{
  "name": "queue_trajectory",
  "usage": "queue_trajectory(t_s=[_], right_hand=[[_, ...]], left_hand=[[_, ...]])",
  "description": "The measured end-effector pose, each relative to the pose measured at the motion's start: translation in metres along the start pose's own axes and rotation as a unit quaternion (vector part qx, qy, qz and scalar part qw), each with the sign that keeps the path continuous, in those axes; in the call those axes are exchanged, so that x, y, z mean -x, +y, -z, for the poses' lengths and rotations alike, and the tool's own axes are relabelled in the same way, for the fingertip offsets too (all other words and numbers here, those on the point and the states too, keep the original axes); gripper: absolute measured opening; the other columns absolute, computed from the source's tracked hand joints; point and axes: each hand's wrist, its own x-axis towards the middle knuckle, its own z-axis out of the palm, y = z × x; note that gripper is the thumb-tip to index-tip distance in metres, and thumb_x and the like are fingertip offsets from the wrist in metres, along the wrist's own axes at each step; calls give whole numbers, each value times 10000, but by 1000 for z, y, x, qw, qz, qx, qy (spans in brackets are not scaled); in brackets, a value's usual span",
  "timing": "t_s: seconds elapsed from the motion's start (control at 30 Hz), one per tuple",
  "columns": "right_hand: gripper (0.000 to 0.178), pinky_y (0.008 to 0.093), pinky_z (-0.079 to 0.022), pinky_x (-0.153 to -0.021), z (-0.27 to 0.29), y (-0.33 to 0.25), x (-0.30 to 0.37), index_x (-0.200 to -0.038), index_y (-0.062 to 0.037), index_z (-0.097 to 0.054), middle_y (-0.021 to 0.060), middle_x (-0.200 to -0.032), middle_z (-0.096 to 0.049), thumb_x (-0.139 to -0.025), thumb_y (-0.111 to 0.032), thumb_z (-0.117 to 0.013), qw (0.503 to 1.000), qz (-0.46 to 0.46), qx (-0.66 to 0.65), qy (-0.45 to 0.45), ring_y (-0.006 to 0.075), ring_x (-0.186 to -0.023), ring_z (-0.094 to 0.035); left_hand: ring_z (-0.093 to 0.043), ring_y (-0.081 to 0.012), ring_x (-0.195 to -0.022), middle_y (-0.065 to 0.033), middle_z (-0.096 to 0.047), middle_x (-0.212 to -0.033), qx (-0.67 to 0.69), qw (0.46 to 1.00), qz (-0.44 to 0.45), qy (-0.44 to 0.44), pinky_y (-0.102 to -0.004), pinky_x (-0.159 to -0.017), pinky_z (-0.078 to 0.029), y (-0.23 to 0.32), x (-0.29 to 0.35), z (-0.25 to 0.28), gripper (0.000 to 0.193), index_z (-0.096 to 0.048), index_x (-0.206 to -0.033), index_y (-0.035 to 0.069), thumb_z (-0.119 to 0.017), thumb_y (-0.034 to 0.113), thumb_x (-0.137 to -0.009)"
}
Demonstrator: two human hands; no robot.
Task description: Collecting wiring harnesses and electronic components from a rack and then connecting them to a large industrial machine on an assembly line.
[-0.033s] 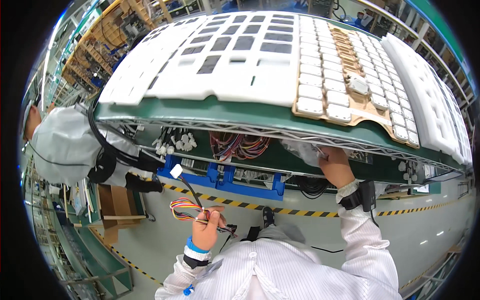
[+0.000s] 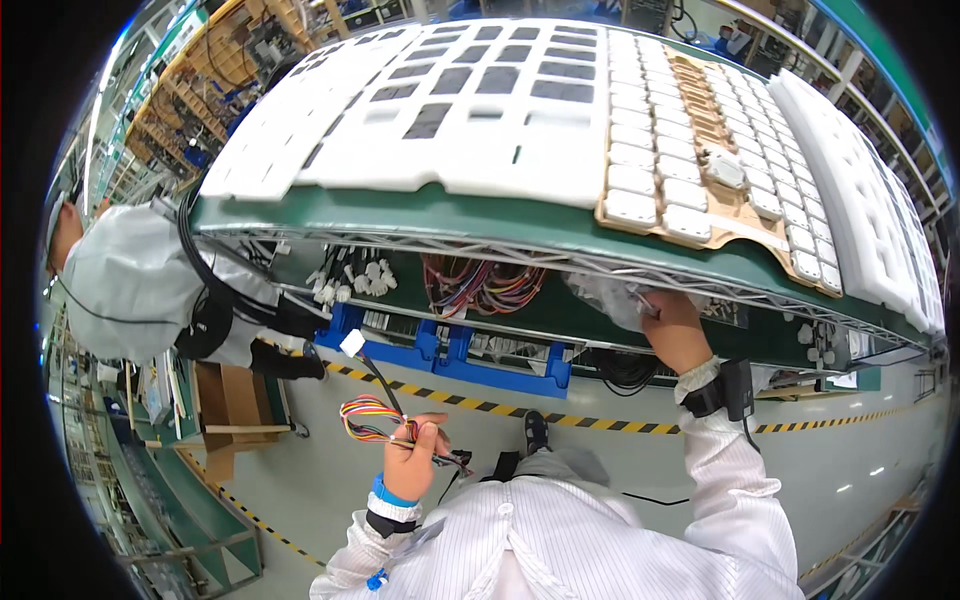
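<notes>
While the left hand [image 2: 412, 465] gripped a multicolour wire harness [image 2: 365, 407] before the torso, the right hand [image 2: 678, 335] reached beneath the green shelf [image 2: 480, 212] at a clear bag [image 2: 610, 300]; fingertips partly hidden, couldn't tell whether closed. Harness's lower end indistinct.

White foam sheets [image 2: 555, 150] covered the left and middle of the green-topped desk [image 2: 480, 213], dark rectangles showing in rows. Beside them, a tan tray [image 2: 690, 88] held ranks of white rounded blocks [image 2: 631, 208], one sitting askew; another thick foam slab [image 2: 845, 185] lay at the right end. Black cables [image 2: 184, 230] hung off the left end, near a co-worker [image 2: 140, 280] in a pale coat. Blue bins [image 2: 510, 380] stood below, a black cable coil [image 2: 622, 372] right of them. Black-and-yellow tape [image 2: 600, 425] crossed the grey floor [image 2: 330, 480]. Open cardboard box [image 2: 220, 395] at left; tan racking [image 2: 165, 130] behind, upper left.
</notes>
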Motion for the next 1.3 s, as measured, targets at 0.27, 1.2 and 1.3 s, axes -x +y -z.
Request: queue_trajectory(t_s=[0.27, 1.2, 1.3], right_hand=[[280, 330, -512, -649, 3, 9, 2, -1117, 8, -645, 144, -834, -654, -857, -93, -619, 960, -225, -160, 45, 220, -684, -643], [219, 263, -515, -595, -137, -313, 78, -1112, 20, -676, 88, -956, -546, -937, -85, -597, 881, -44, -404, -245, 136, -707, -584], [205, 260, -514, -586, -141, -305, 81, -1085, 31, -684, 90, -919, -532, -935, -77, -595, 933, 70, -290, -200, 136, -739, -587]], left_hand=[[-537, -141, -615, -43, -529, -636, 35, 993, 2, 113, -313, -648, -491, -42, 52, 50, 257, -569, -1090, -42, -465, 184, -1025], [-626, -221, -1039, -95, -613, -1175, 346, 928, 0, 139, -377, -901, -529, -52, 57, 30, 343, -513, -1290, 22, -499, 231, -1019], [-630, -229, -1038, -100, -619, -1162, 306, 943, -4, 133, -394, -915, -527, -43, 61, 31, 346, -515, -1280, 5, -495, 233, -1020]])
